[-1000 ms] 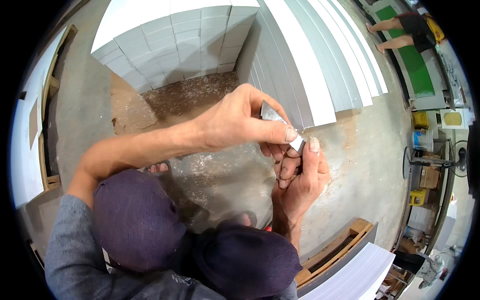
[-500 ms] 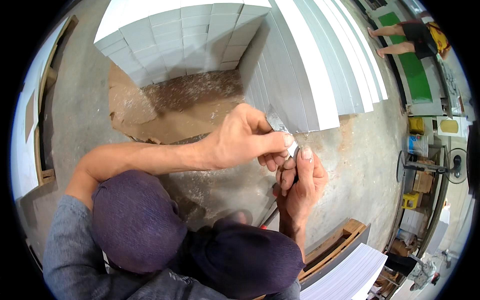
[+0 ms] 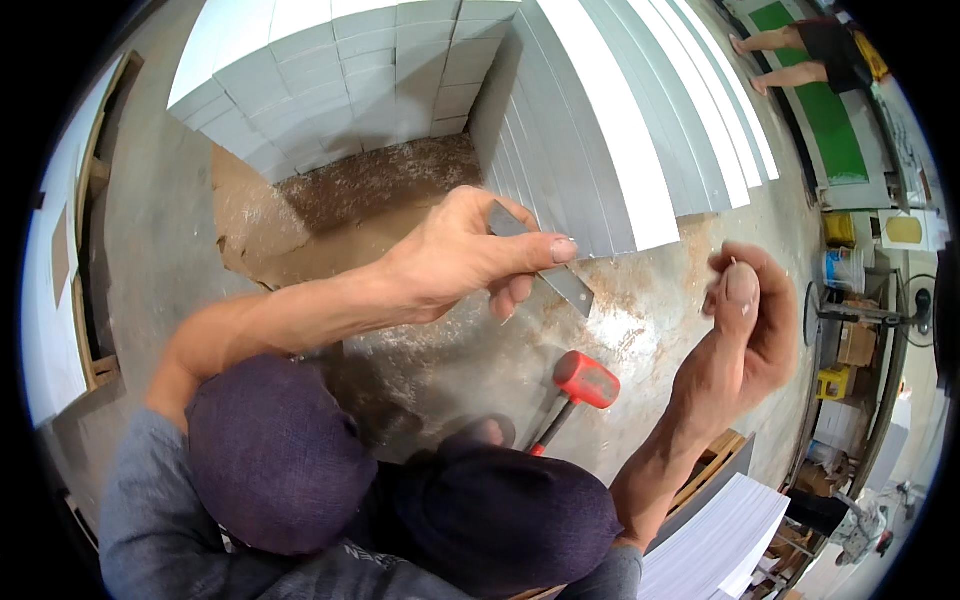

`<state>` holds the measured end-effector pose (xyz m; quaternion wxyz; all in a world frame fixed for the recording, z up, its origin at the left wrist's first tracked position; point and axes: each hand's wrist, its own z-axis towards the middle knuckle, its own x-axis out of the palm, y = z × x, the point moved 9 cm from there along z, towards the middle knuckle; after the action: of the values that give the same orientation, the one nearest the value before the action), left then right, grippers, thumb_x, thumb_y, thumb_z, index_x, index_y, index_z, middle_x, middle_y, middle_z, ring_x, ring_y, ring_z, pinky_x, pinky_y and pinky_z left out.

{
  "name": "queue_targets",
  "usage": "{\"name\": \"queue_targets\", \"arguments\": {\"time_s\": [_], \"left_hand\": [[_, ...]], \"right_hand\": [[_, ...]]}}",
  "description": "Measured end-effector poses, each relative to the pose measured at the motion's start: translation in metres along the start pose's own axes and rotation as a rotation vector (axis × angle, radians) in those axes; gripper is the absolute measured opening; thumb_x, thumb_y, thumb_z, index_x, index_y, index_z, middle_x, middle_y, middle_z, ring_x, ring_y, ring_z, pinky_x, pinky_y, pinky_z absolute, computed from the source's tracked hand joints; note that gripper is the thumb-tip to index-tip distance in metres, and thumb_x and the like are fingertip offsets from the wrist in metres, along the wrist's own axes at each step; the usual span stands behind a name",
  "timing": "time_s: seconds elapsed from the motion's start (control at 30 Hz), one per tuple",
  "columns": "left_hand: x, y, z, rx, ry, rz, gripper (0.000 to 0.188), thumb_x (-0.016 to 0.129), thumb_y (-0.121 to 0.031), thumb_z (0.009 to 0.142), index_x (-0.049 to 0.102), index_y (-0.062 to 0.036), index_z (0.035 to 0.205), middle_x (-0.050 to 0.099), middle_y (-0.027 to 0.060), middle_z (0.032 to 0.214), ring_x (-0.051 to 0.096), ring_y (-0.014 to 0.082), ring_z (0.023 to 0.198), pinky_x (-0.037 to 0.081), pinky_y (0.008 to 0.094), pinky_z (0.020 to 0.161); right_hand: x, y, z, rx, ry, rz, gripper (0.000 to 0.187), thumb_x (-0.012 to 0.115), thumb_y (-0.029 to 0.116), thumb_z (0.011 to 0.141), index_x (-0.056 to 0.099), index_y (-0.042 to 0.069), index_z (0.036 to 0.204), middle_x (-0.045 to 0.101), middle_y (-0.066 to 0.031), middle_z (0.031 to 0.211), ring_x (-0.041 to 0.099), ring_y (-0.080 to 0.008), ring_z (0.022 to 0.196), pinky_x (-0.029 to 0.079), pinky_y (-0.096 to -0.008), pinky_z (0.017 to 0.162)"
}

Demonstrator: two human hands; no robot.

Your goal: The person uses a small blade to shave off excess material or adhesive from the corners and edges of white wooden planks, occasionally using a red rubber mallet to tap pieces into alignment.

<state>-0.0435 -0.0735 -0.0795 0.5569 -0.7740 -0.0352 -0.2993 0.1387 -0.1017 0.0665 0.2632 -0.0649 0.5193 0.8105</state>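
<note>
My left hand (image 3: 465,250) pinches a flat grey metal blade (image 3: 568,290) between thumb and fingers. The blade slants down to the right and has a small hole near its lower end. Off to the right, apart from the blade, is my right hand (image 3: 735,340), raised with thumb and fingertips pressed together. A tiny pale bit shows at those fingertips, too small to name. Below and between the hands, a red-headed mallet (image 3: 587,380) lies on the floor by my knees.
Ahead stand stacked white blocks (image 3: 330,60) and tall grey-white stacks (image 3: 575,130). Brown sheeting (image 3: 340,220) covers floor between them. A paper stack (image 3: 715,540) beside a wooden pallet (image 3: 710,465) is near right. Shelving (image 3: 850,400) lines the right; a person (image 3: 820,60) stands far right.
My right hand has come away from the blade and moved right. The blade stays in my left hand, now showing more of its length. The mallet head has come into sight.
</note>
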Motion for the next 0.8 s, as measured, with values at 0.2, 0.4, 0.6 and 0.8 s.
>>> {"name": "queue_targets", "arguments": {"time_s": [0.2,0.4,0.6,0.8], "left_hand": [[0.012,-0.019,-0.013,0.056,0.062,0.108,0.027,0.075,-0.023,0.094,0.070,0.0003,0.081,0.065,0.0070,0.063,0.061,0.0125,0.050,0.050,0.0262,0.046],[0.020,-0.016,-0.016,0.059,0.115,-0.002,0.023,0.071,-0.017,0.096,0.071,0.0007,0.082,0.070,0.0083,0.067,0.067,0.0140,0.057,0.053,0.0268,0.053],[0.027,-0.014,-0.012,0.091,0.158,0.113,0.031,0.071,-0.023,0.096,0.070,0.0050,0.083,0.069,0.0093,0.066,0.069,0.0150,0.059,0.054,0.0260,0.053],[0.021,-0.018,0.001,0.147,0.052,0.094,0.029,0.066,-0.018,0.096,0.070,0.0035,0.077,0.067,0.0086,0.061,0.064,0.0131,0.051,0.051,0.0256,0.049]], "right_hand": [[0.030,-0.036,-0.044,0.172,0.317,0.044,0.019,0.072,0.015,0.093,0.068,-0.003,0.097,0.062,-0.0016,0.075,0.048,-0.0050,0.064,0.037,-0.0221,0.058],[0.054,-0.060,-0.064,0.374,0.441,0.302,0.025,0.062,0.018,0.101,0.068,-0.001,0.084,0.058,-0.0016,0.061,0.049,-0.0064,0.053,0.039,-0.0225,0.052],[0.046,-0.068,-0.068,0.492,0.456,0.287,0.028,0.060,0.019,0.101,0.067,-0.001,0.084,0.057,-0.0013,0.063,0.049,-0.0068,0.055,0.038,-0.0221,0.052],[-0.004,-0.014,-0.005,-0.034,0.023,0.032,0.025,0.059,0.021,0.102,0.070,-0.001,0.097,0.065,-0.0057,0.084,0.054,-0.0089,0.074,0.041,-0.0234,0.067]]}}
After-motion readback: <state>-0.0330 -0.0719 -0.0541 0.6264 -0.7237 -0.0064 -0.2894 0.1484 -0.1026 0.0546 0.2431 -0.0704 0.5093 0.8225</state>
